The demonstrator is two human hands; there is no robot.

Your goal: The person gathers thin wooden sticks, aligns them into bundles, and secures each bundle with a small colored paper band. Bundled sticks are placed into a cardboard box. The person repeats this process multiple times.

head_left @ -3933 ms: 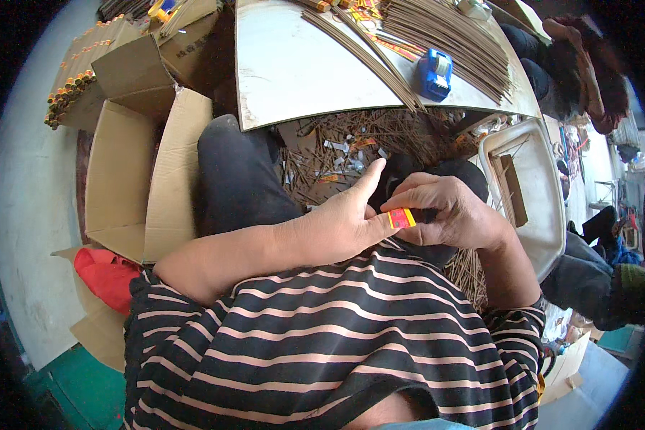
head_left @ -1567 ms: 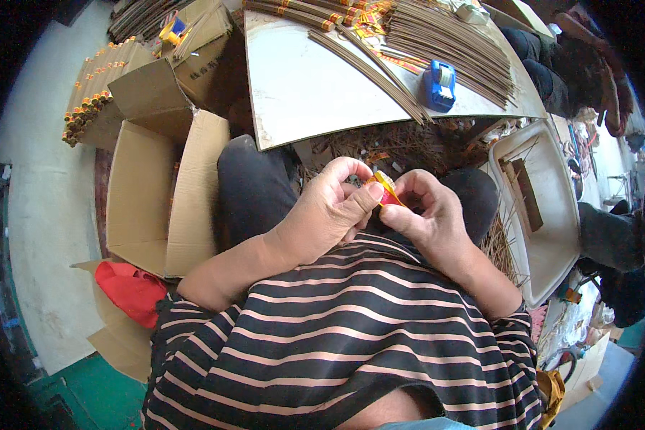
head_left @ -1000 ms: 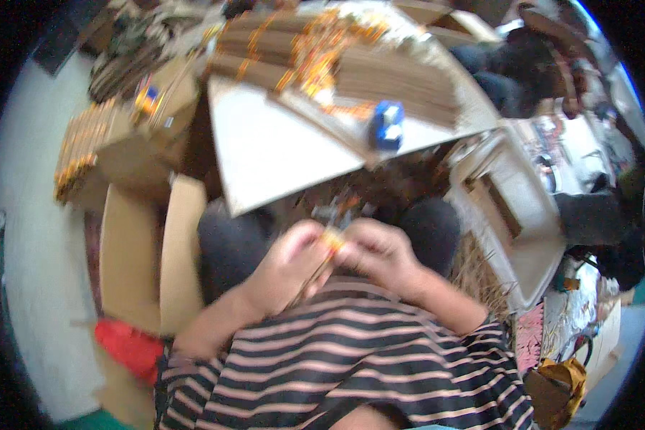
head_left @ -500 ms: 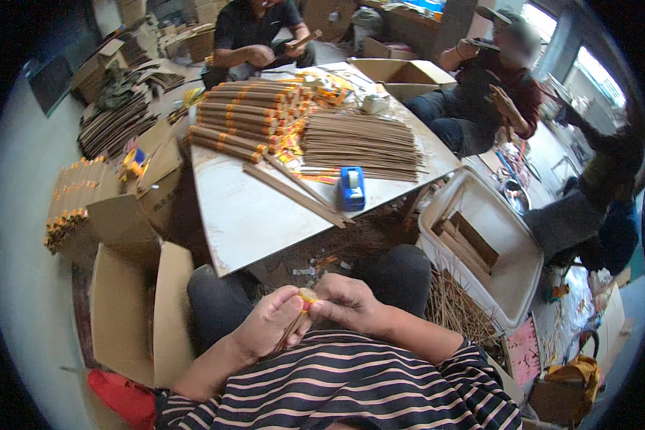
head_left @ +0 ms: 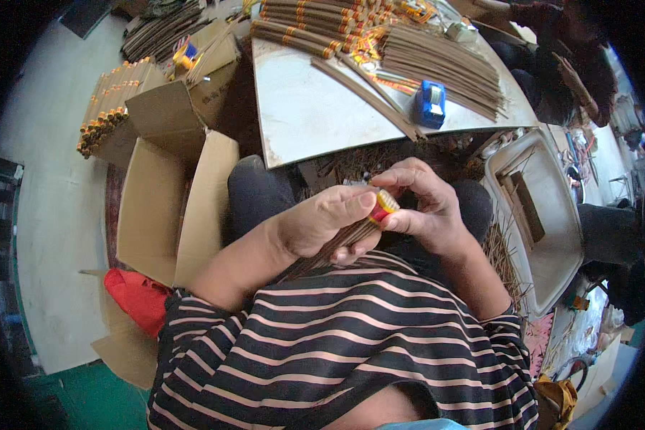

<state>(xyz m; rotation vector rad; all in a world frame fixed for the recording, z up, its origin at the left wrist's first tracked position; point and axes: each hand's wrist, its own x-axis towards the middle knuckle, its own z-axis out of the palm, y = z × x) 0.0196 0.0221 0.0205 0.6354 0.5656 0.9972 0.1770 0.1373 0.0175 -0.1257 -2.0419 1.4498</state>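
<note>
A bundle of thin brown incense sticks (head_left: 337, 246) lies slantwise in front of my striped shirt, its pale end pointing up and to the right. Around that end runs a red and yellow paper band (head_left: 380, 212). My left hand (head_left: 326, 218) is closed around the bundle just below the band, thumb on top. From the other side my right hand (head_left: 426, 204) pinches the banded end, its thumb at the band's edge and its fingers curled over the top. The far ends of the sticks are partly hidden by my left forearm.
On the white table (head_left: 301, 107) lie banded bundles (head_left: 301, 32), loose incense sticks (head_left: 444, 68) and a blue tape dispenser (head_left: 430, 104). An open cardboard box (head_left: 150, 208) stands left, a white plastic tub (head_left: 548, 251) right. A co-worker's hand (head_left: 579, 86) shows at upper right.
My view has tipped down and turned left, so the table sits higher. Both hands and the bundle appear higher and farther right. My right fingers have spread around the banded end.
</note>
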